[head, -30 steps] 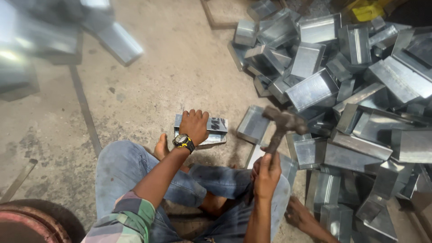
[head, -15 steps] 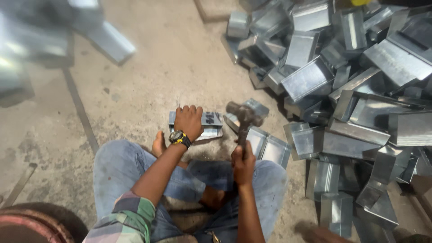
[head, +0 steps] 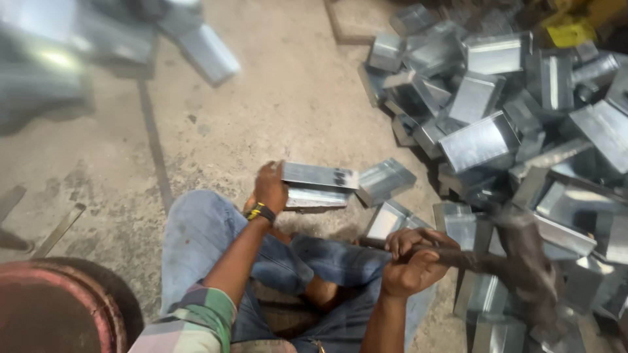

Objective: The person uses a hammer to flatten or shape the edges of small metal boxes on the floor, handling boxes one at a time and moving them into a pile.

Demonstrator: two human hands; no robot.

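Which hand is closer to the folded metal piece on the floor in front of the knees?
Left. The left hand grips the folded metal piece at its end; the right hand holds the hammer off to the side.

Unclear from my feed: the hammer (head: 523, 261) is motion-blurred, its head smeared and its handle partly buried in the right hand (head: 409, 261); I cannot make out the grip in detail. The left hand (head: 269, 188) covers the near end of the folded sheet-metal piece (head: 319, 176). The grey metal shapes (head: 98, 46) at upper left are blurred past identifying, and the reddish round object (head: 59, 307) is cut off by the bottom-left corner.
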